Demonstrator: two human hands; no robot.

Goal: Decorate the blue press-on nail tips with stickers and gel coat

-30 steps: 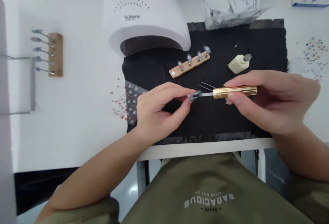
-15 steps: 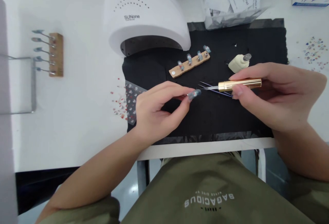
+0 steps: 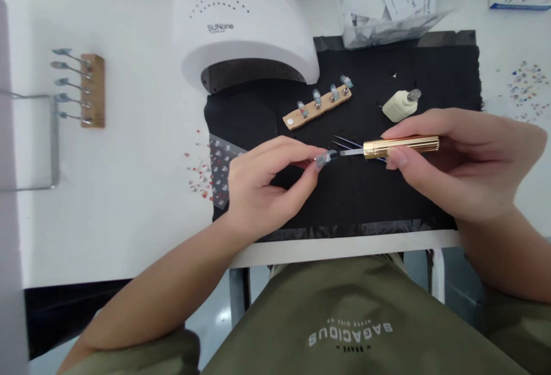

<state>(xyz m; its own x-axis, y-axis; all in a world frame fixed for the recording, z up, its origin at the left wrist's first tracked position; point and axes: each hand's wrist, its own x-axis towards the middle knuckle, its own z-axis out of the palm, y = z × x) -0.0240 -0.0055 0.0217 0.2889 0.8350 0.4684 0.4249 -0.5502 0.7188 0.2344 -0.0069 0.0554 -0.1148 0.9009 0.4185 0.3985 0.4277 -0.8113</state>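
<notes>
Between the thumb and fingers of my left hand [image 3: 267,182] is a blue-grey nail tip [image 3: 325,159] with a red and white pattern. My right hand [image 3: 460,162] pinches a nail polish brush [image 3: 400,146] by its ribbed gold handle. The brush points left, its bristles close to the free end of the nail tip; I cannot tell whether they touch. Under the brush lie thin tweezers [image 3: 344,140]. Behind my hands, a wooden strip [image 3: 318,112] carries several decorated nail tips. An open cream bottle [image 3: 400,106] lies tilted just beyond my right fingers.
A white nail lamp [image 3: 245,24] stands at the back. Right of it is a clear box [image 3: 387,36] of alcohol pads. A black cloth [image 3: 365,203] covers the work area. On the left are a wooden block [image 3: 93,91] with nail tips and a metal frame [image 3: 54,142]. A patterned sticker sheet [image 3: 221,171] lies by my left wrist.
The brush tip has shifted slightly right and down, and its handle has tilted a little. The nail tip is turned slightly in my left fingers, which stay in place.
</notes>
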